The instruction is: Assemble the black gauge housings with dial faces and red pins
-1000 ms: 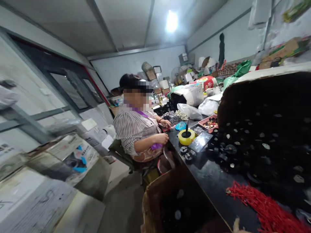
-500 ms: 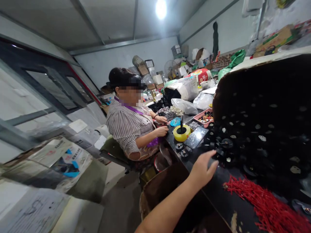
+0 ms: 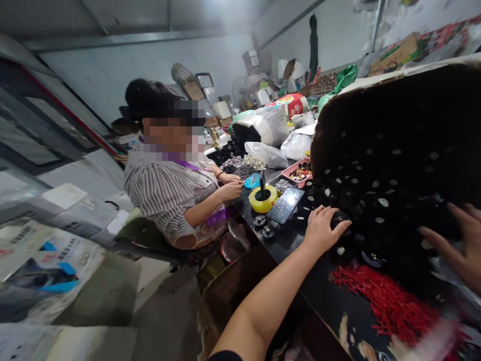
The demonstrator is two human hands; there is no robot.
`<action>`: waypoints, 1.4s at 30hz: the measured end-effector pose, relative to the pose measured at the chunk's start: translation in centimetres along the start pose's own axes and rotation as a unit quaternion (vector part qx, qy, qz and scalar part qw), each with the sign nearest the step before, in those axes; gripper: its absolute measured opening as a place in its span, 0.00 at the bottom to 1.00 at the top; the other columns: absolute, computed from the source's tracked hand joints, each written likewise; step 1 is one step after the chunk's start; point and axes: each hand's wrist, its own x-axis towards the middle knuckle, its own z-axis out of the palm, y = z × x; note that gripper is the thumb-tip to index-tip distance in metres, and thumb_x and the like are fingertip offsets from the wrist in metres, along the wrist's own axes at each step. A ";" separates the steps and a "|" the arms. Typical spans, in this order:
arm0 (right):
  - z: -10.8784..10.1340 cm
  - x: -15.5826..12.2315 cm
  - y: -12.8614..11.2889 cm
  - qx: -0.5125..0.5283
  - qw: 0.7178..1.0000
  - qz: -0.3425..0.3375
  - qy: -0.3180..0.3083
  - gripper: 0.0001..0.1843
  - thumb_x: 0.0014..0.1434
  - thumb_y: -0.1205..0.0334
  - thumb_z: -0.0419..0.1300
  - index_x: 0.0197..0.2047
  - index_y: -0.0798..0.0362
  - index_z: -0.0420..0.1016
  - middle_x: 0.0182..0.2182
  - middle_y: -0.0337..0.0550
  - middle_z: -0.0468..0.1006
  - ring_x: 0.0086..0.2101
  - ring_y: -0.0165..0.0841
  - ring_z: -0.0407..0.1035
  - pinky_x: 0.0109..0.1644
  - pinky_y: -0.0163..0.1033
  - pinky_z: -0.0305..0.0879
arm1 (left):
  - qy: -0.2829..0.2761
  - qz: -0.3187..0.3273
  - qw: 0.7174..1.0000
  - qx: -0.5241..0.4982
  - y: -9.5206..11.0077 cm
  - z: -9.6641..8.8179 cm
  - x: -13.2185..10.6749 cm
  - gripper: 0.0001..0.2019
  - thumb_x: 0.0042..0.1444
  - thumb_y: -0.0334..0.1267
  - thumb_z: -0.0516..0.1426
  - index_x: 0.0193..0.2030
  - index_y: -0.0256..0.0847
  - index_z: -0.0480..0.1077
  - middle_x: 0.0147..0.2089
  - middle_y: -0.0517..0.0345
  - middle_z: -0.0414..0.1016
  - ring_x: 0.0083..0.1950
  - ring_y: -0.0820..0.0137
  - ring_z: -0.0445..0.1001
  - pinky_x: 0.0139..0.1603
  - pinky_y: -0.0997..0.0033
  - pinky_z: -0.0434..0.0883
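Left hand (image 3: 325, 228) at a round black part (image 3: 340, 218), right hand (image 3: 460, 240) splayed.
L-R: tape roll (image 3: 263, 204), black handle (image 3: 262, 181) upright inside; pink tray (image 3: 292, 180), mixed small bits; left fingers half-curled, grip can't tell; part on table (image 3: 319, 286), brassy centre up, long axis unclear; tipped box (image 3: 394, 76), black pieces (image 3: 383, 202) inside; right fingers released.

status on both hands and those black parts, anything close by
Left hand at black round parts, grip unclear. Right hand open, cut off by frame edge. Phone just past left hand; red strip pile nearer camera.
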 end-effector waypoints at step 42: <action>-5.8 -17.3 -9.3 0.147 0.957 0.040 -0.248 0.27 0.57 0.65 0.64 0.60 0.44 0.69 0.51 0.48 0.72 0.50 0.41 0.70 0.54 0.50 0.70 | -0.287 -0.353 0.595 -0.663 7.0 -1.6 -17.3 0.21 0.60 0.50 0.59 0.59 0.49 0.72 0.61 0.47 0.74 0.56 0.57 0.75 0.51 0.60 0.73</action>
